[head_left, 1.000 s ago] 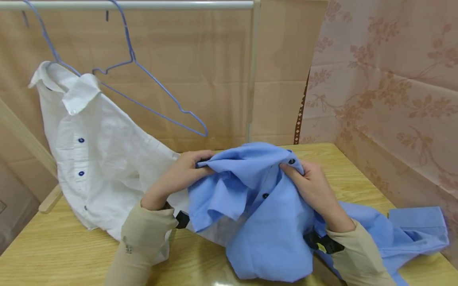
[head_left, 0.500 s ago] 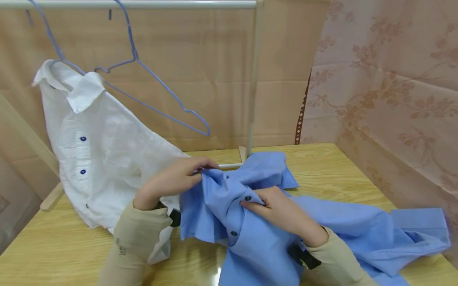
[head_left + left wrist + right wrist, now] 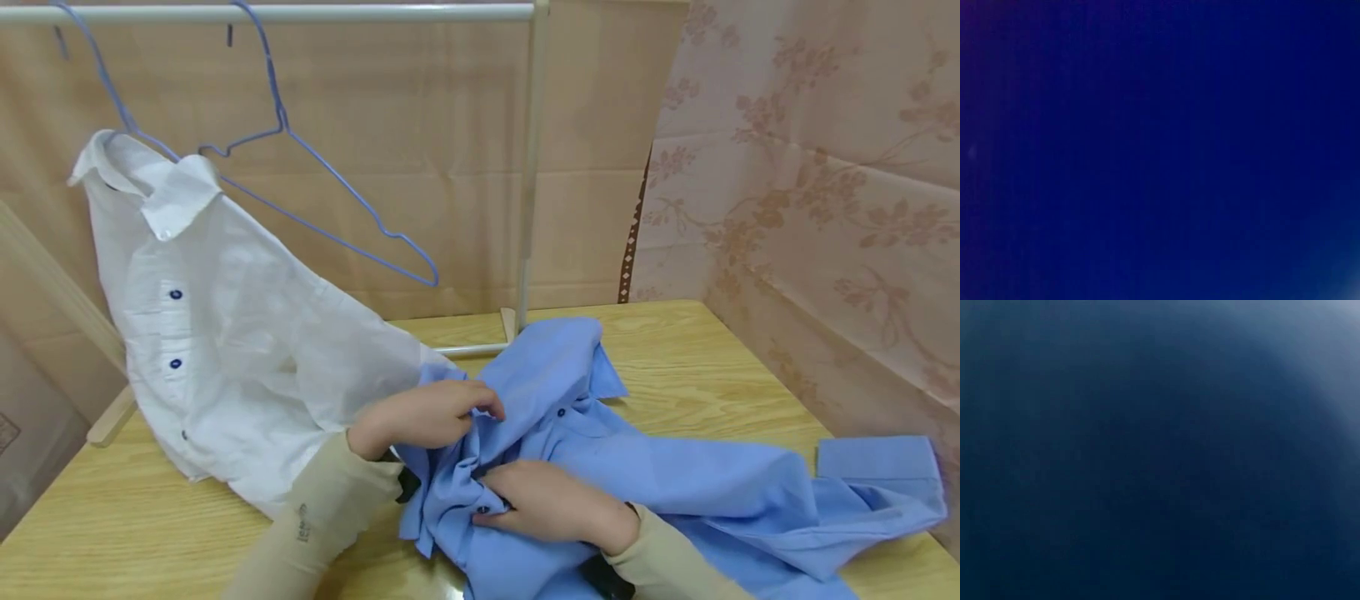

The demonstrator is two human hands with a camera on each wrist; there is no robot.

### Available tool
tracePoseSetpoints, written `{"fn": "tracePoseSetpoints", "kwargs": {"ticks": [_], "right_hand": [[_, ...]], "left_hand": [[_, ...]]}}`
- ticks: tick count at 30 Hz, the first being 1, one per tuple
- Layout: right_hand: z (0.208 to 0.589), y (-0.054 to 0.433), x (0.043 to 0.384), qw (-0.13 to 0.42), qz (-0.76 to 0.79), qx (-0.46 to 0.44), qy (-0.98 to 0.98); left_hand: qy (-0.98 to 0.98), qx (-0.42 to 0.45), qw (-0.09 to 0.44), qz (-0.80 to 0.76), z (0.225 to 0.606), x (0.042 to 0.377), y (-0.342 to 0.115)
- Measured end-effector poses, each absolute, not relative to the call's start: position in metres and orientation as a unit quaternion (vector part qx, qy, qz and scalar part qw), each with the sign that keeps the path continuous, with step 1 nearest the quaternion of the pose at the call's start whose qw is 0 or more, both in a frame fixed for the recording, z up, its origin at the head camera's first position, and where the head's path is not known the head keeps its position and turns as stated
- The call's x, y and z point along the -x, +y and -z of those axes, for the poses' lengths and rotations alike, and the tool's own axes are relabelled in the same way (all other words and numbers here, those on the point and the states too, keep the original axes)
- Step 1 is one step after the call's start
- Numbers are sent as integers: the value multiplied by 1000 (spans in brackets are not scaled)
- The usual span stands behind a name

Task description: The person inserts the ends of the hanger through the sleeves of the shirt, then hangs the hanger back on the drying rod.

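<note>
A blue shirt (image 3: 720,467) with dark buttons lies crumpled across the table in the head view, one sleeve stretched to the right. My left hand (image 3: 427,414) grips bunched cloth near the shirt's front, fingers curled into the folds. Lower and to the right, my right hand (image 3: 555,504) pinches the button edge close to a dark button (image 3: 483,509). Another button (image 3: 561,412) shows above it. Both fingertips are partly buried in fabric. Dark blue blur fills both wrist views.
To the left, a white shirt (image 3: 225,300) hangs slanted on a blue hanger (image 3: 112,83), its lower part on the wooden table (image 3: 67,533). A bare blue hanger (image 3: 337,175) hangs beside it from the white rail (image 3: 405,12). Patterned cloth (image 3: 825,208) borders the right side.
Both hands have come lower with the blue shirt's front, which was held up and is now bunched near the table. The left hand moved right; the right hand moved left and down.
</note>
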State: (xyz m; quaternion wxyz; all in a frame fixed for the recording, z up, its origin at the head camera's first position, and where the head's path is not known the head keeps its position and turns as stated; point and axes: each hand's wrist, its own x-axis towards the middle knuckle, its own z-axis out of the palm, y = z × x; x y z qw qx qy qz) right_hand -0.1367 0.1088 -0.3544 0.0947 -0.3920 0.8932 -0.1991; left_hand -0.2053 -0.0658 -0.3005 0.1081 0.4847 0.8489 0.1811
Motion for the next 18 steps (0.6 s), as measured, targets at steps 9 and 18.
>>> {"fn": "tracePoseSetpoints", "kwargs": {"ticks": [9, 18], "right_hand": [[359, 106, 134, 103, 168, 402, 894], [313, 147, 137, 183, 294, 384, 856]], "left_hand": [[859, -459, 154, -168, 314, 205, -50], [901, -399, 104, -137, 332, 215, -42]]}}
